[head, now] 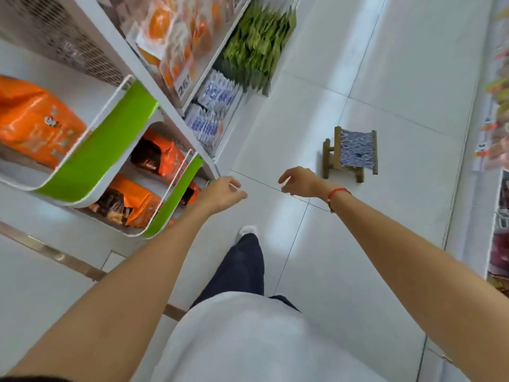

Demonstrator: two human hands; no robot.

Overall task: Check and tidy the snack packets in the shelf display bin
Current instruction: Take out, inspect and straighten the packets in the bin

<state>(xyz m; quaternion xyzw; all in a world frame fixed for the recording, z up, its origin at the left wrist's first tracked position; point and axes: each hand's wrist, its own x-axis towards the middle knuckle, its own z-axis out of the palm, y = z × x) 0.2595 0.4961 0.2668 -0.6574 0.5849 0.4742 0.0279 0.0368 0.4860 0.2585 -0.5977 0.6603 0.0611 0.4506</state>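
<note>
Two green-fronted bins (pixel 110 150), one wooden stool (pixel 351 154), two hands (pixel 224 193).

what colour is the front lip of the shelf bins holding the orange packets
Bright lime green front lip on the white curved shelf bins, seen clearest in the head view.

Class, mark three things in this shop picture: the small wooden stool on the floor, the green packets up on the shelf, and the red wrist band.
wooden stool (pixel 354 151), head view, on its woven seat.
green packets (pixel 257 44), head view, middle of the pile.
red wrist band (pixel 337 193), head view, on the cord across the right wrist.
</note>
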